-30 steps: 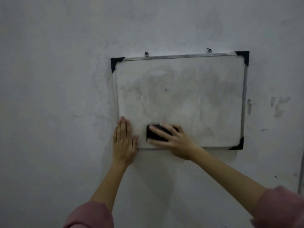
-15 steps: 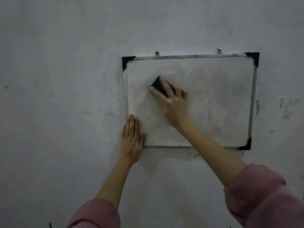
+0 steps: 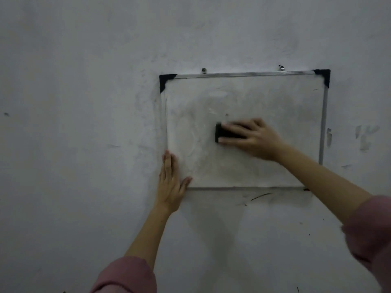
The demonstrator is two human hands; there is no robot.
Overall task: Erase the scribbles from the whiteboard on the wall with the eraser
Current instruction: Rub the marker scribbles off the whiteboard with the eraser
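Head view, the only one: the whiteboard (image 3: 264,98) is hanging on the wall (image 3: 74,102) off two small pegs (image 3: 203,70) above its top frame, with black corner caps (image 3: 166,80) showing at the top left and top right.

The right hand (image 3: 251,137) is pressing the black eraser (image 3: 220,133) flat against the board, about mid-height and a bit right of centre. Fingers are lying across the eraser's face and clamping it to the surface, with its left end sticking out past the fingertips. The hand is blurred, so it is probably mid-stroke.

The left hand (image 3: 170,182) is lying flat with fingers together, gripping nothing. It is bracing the board's lower left corner, palm on the wall and thumb (image 3: 186,181) over the bottom frame.

Progress, my read: mostly done.
- No clear scribble lines are showing on the board.
- The left half is looking whiter, with arc-shaped wipe tracks.
- The centre and right half are still carrying a grey smudge haze.
- The area under the right hand and forearm is hidden, so I can't tell what is there.

Left to do: probably clean-up passes over the grey right side and the upper edge. Dark marks (image 3: 261,195) on the wall below the frame are off the board, so not in scope.
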